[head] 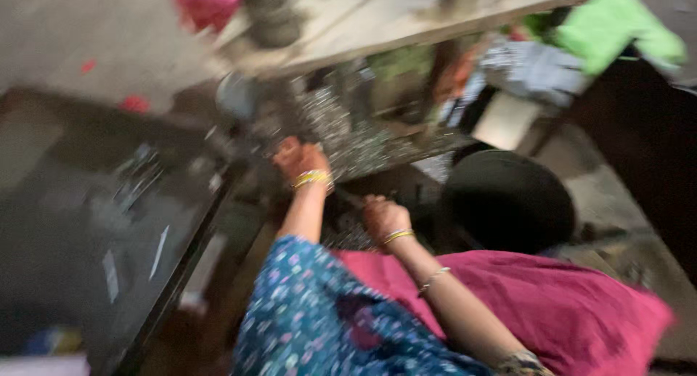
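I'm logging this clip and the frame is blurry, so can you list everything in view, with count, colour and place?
Heap of small metal pieces: one, silvery-grey, centre, under the bench top.
Bench top: one, pale grey, across the top.
Round seat or drum: one, black, right of centre.
Dark table: one, black, left, with blurred scraps on it.
Green cloth: one, bright green, top right.
Pink cloth: one, top left of centre.
Magenta garment: one, bottom right.
Blue floral sleeve: one, bottom centre.
Bangles: gold, on both wrists.
Left hand: at the metal heap; grip too blurred to tell.
Right hand: lower, beside a thin dark tool, unclear.
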